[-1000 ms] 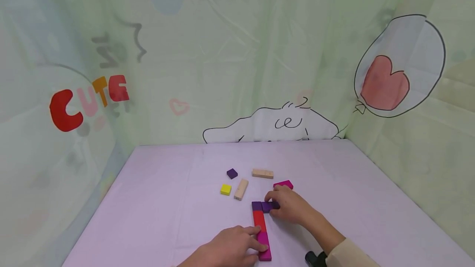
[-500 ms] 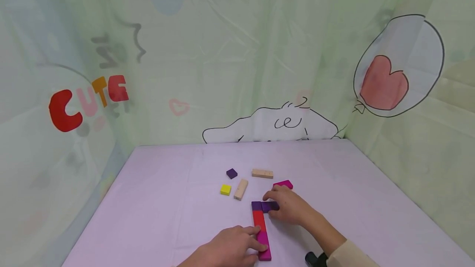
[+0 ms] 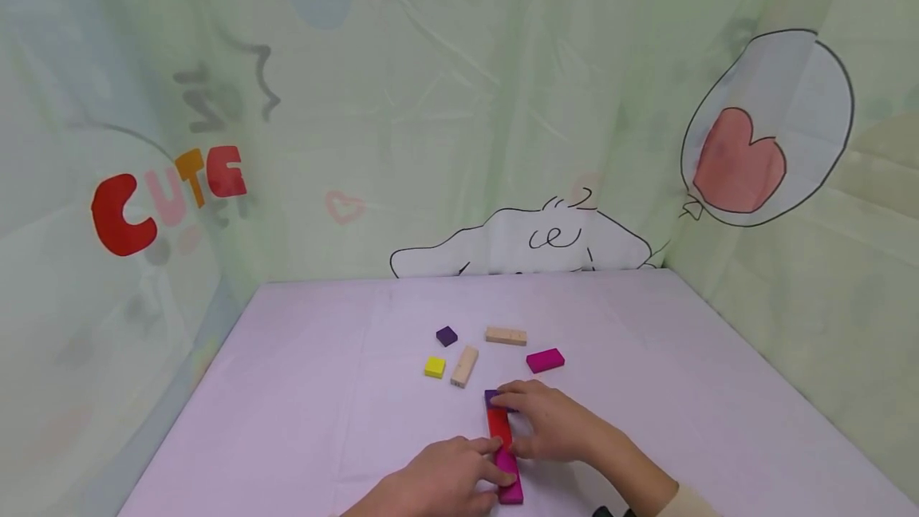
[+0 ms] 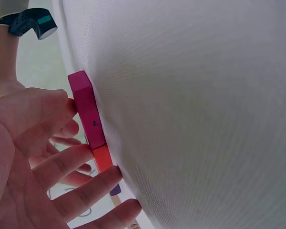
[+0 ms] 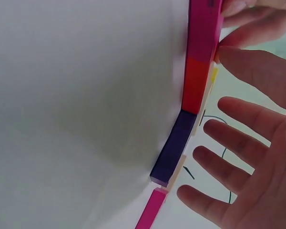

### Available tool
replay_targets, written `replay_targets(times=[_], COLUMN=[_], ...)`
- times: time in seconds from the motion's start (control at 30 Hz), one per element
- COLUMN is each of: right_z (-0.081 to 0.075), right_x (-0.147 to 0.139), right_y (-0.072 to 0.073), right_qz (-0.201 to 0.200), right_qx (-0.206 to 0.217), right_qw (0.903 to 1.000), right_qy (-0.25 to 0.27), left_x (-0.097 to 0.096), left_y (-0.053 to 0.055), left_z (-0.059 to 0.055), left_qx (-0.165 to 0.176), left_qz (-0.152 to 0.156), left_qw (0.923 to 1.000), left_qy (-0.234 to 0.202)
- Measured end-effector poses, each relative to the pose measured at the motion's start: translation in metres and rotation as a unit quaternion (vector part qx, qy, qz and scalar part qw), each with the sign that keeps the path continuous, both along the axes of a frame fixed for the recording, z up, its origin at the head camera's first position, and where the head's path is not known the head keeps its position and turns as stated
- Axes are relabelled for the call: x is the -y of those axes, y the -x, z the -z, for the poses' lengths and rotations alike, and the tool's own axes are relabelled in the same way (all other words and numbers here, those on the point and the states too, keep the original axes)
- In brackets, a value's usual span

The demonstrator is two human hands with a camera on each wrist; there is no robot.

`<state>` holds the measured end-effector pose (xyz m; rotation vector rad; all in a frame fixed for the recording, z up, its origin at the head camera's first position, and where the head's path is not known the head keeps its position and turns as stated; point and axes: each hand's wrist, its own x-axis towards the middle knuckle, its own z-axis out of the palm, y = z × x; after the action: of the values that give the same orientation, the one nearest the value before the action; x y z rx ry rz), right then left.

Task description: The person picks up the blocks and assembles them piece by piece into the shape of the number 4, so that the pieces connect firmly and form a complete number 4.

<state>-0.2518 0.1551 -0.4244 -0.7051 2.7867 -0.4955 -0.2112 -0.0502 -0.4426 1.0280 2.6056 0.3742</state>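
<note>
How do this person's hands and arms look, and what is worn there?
The left hand and right hand are without gloves. The right arm wears a beige sleeve and a dark wrist device with a green patch; no left sleeve shows.

Left hand [image 3: 451,475]: back uppermost, fingers separated and extended toward the right edge of the worktop [image 3: 287,421]. Right hand [image 3: 553,421]: nearer the far edge, fingers pointing toward the left edge, spread and nearly straight; thumb apart from them, forearm [image 3: 635,465] slanting behind.
</note>
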Motion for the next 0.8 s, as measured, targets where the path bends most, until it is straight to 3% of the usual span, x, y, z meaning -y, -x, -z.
replay_targets(times=[0.37, 0.8], right_z=[0.0051, 0.0082], right_x=[0.0042, 0.0059], right_y=[-0.0035, -0.005], right_qz=[-0.017, -0.012], right_qx=[0.009, 0.028], right_qw=[0.9998, 0.9995], right_qy=[-0.004, -0.003], left_x=[0.0008, 0.0013], left_y=[-0.0014, -0.0031], left_z=[-0.0017, -0.0054], left_qx=[0.005, -0.013], left_qz=[0.002, 0.013], left_qw=[1.0, 0.9998], left_qy=[-0.006, -0.001])
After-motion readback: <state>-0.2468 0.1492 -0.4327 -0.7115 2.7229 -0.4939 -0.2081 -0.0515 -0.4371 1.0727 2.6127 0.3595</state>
